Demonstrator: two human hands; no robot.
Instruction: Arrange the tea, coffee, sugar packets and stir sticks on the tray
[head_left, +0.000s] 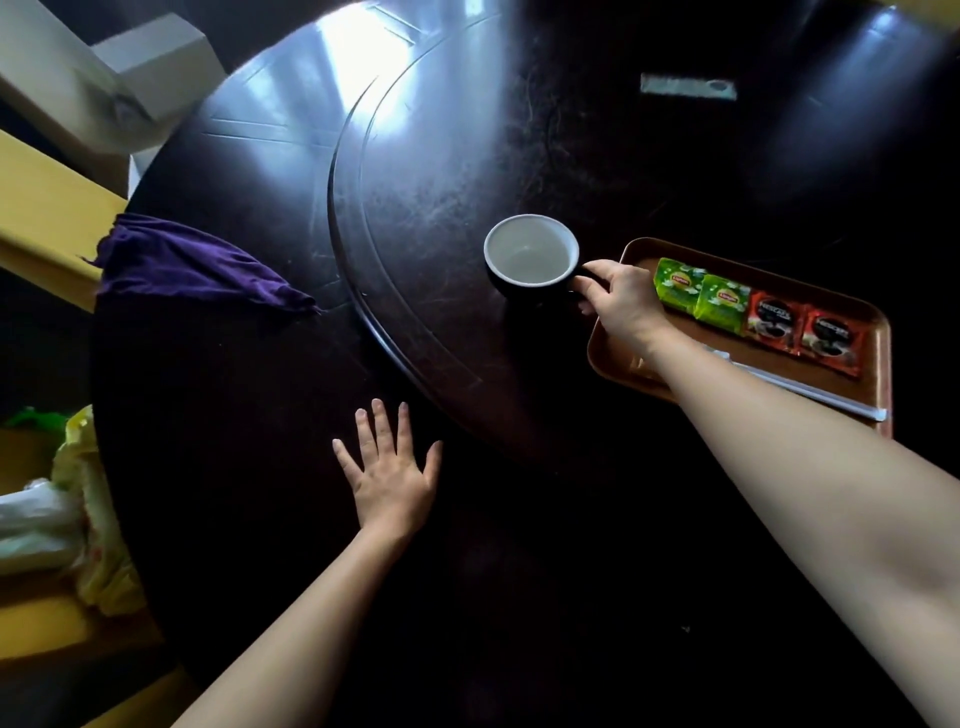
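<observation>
A brown tray (878, 332) lies at the right of the dark round table. On it sit two green tea packets (698, 293) side by side, then two red coffee packets (802, 332) to their right. White stir sticks (810, 389) lie along the tray's near side, partly hidden by my right forearm. My right hand (621, 301) grips the handle of a black cup with a white inside (530, 249), which stands empty on the table just left of the tray. My left hand (389, 467) rests flat on the table, fingers spread, holding nothing. No sugar packets are visible.
A purple cloth (192, 265) lies on the table's left edge. The table has a raised round centre disc (363, 291). Plastic bags (78, 519) and yellow furniture (41, 208) stand off the left side. A small pale strip (688, 85) lies at the far side.
</observation>
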